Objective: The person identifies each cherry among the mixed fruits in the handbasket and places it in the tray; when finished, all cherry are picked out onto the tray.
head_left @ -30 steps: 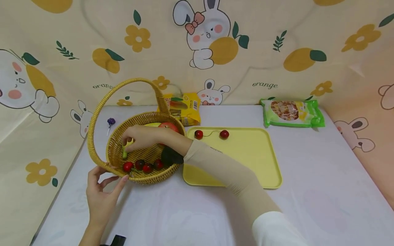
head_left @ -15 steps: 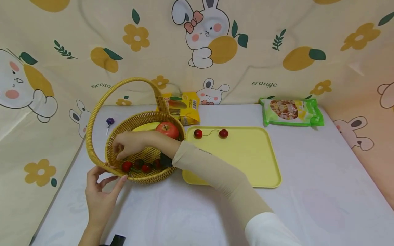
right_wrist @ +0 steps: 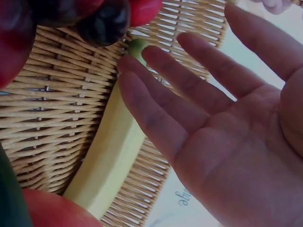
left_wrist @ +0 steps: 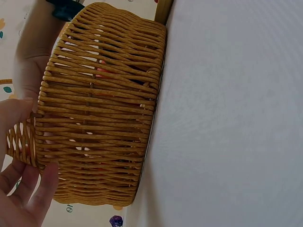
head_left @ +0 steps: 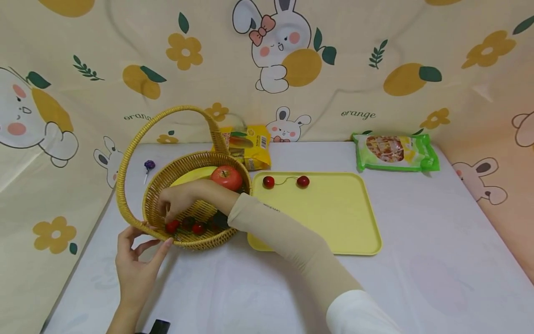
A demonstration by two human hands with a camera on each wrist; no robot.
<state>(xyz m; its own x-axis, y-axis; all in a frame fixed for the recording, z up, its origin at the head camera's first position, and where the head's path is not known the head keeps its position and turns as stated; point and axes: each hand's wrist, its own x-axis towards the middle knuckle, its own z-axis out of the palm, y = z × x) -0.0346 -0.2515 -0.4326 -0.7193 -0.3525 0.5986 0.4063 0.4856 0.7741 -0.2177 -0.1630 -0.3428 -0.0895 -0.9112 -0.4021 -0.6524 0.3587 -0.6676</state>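
White surface (head_left: 421, 250): your left fingers (left_wrist: 46, 188) clamp the basket (left_wrist: 97, 106), banana (right_wrist: 111, 142) inside; right fingers (right_wrist: 185, 84) apart. Cherries (head_left: 269, 182) remain on the tray (head_left: 346, 213).

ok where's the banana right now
In the head view, the banana lies inside the basket, along its far-left side, left of the apple and partly hidden by the right hand.

The backdrop (head_left: 233, 69) reads "orange" (head_left: 359, 114); lettering (head_left: 272, 208) on the sleeve (head_left: 288, 241) seems too blurred to read.

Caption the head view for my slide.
Left hand holding a wicker basket, right hand inside it near a banana and cherries, yellow tray alongside.
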